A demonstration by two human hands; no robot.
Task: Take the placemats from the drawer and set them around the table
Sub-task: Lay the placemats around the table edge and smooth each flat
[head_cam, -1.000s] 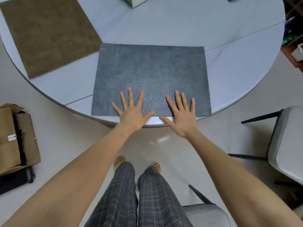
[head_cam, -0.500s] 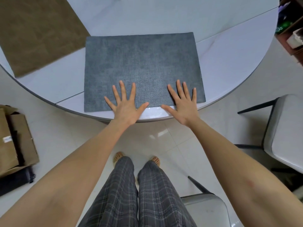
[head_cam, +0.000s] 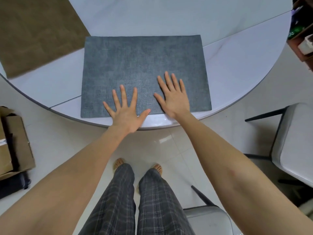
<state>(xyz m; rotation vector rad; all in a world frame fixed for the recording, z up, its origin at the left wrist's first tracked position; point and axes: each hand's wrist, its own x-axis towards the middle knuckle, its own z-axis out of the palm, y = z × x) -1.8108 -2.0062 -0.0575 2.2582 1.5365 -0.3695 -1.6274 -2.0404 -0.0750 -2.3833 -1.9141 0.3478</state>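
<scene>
A grey-blue placemat [head_cam: 144,65] lies flat on the round white table [head_cam: 237,65], its near edge close to the table's rim. My left hand [head_cam: 126,112] rests palm down with spread fingers on the mat's near edge, the heel of the palm over the table rim. My right hand [head_cam: 174,97] lies flat on the mat a little farther in, fingers apart. Neither hand holds anything. A brown placemat [head_cam: 37,31] lies on the table at the far left, partly out of view.
A grey-cushioned chair [head_cam: 294,141] stands at the right and another chair seat [head_cam: 208,219] behind my legs. Brown cardboard boxes [head_cam: 13,143] sit on the tiled floor at the left. A shelf with clutter [head_cam: 303,31] is at the far right.
My right hand has slid forward onto the grey-blue mat, and both hands lie slightly farther in. The mat stays flat in the same spot on the table.
</scene>
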